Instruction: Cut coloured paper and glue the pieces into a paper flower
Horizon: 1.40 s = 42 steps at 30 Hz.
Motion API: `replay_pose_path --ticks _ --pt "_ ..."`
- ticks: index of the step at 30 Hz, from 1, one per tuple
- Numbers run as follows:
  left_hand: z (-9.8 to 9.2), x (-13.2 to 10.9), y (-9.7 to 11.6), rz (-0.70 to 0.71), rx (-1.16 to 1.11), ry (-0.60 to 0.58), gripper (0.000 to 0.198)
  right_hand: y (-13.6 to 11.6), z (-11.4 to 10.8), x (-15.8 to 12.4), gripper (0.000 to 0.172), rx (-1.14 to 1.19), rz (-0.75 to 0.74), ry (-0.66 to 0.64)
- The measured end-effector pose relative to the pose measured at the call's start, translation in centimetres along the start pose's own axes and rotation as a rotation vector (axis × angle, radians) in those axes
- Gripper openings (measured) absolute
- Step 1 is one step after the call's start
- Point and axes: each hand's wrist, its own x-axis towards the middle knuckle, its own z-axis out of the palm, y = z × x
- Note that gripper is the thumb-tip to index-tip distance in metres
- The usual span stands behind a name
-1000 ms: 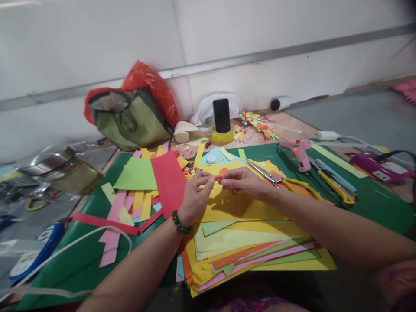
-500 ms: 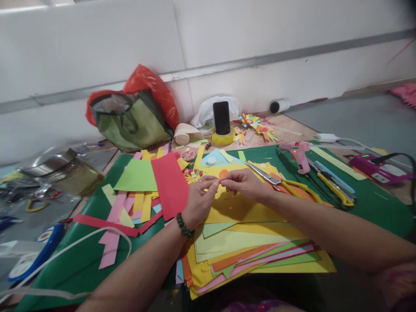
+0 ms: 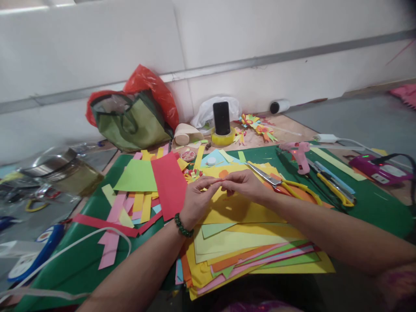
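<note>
My left hand (image 3: 200, 195) and my right hand (image 3: 244, 184) meet fingertip to fingertip above a stack of coloured paper (image 3: 240, 238). Both are closed in a pinch on a small red paper piece (image 3: 221, 179), nearly covered by the fingers. Just beyond the fingertips lies an orange paper piece (image 3: 223, 173) on the yellow top sheet. A multicoloured paper flower (image 3: 193, 174) sits behind my left hand, partly hidden. Yellow-handled scissors (image 3: 287, 185) lie beside my right hand, blades pointing away to the left.
A red sheet (image 3: 170, 186), a green sheet (image 3: 136, 175) and paper strips cover the green mat (image 3: 65, 264) at left. A pink glue gun (image 3: 302, 158) and a yellow cutter knife (image 3: 334, 188) are at right. A phone (image 3: 221, 118) stands in a tape roll (image 3: 222, 138) behind.
My fingers have drawn closer together over the red piece, which shows less now. The right fingers have curled lower, and the orange piece beyond them is more exposed.
</note>
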Motion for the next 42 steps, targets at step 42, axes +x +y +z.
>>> replay_pose_path --ticks 42 --pt "0.0 0.3 0.1 -0.207 -0.143 0.027 0.030 -0.3 0.3 -0.1 0.041 0.005 -0.021 0.049"
